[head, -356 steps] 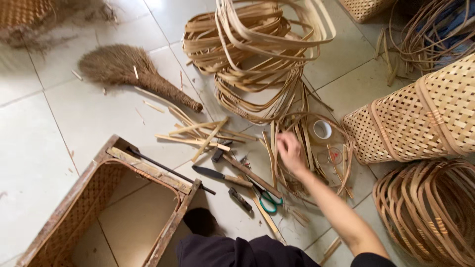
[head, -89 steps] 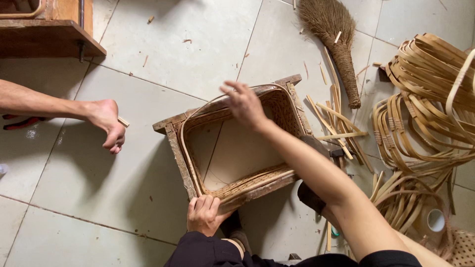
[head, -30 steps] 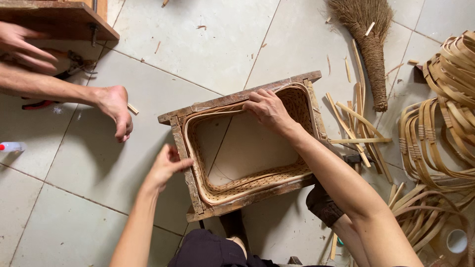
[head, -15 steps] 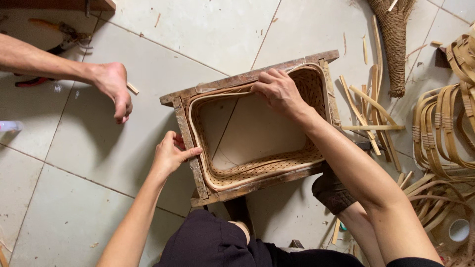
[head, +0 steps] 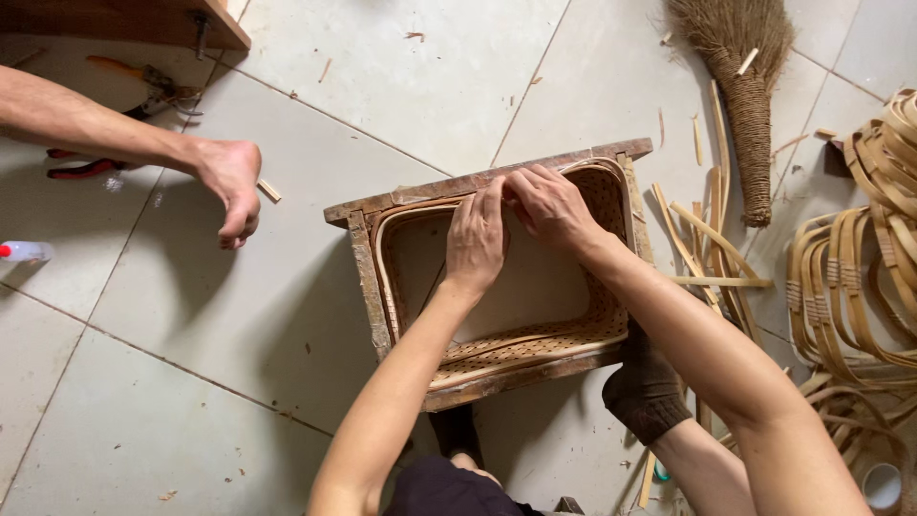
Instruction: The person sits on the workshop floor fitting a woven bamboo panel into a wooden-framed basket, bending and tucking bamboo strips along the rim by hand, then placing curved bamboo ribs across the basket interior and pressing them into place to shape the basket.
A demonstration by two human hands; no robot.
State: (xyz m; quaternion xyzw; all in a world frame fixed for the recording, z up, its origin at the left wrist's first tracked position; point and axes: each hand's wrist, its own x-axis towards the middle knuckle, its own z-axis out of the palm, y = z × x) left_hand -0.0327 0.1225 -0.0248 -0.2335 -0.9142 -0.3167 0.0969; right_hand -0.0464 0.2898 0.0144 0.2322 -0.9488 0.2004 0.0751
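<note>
Left hand (head: 475, 239) and right hand (head: 551, 205) lie side by side, fingers pressed flat on the far rim of the woven rattan basket in its wooden frame (head: 368, 287). Beyond, left of both, a co-worker's hand (head: 232, 182) hangs loosely curled; right, a broom (head: 740, 86).

a basket-weaving workshop: bamboo strip coils (head: 860, 277), broom (head: 740, 86), tiled floor (head: 430, 76).

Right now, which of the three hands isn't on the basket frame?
The co-worker's hand at upper left, over bare tile. The left hand and right hand press the wooden frame's far rim.
</note>
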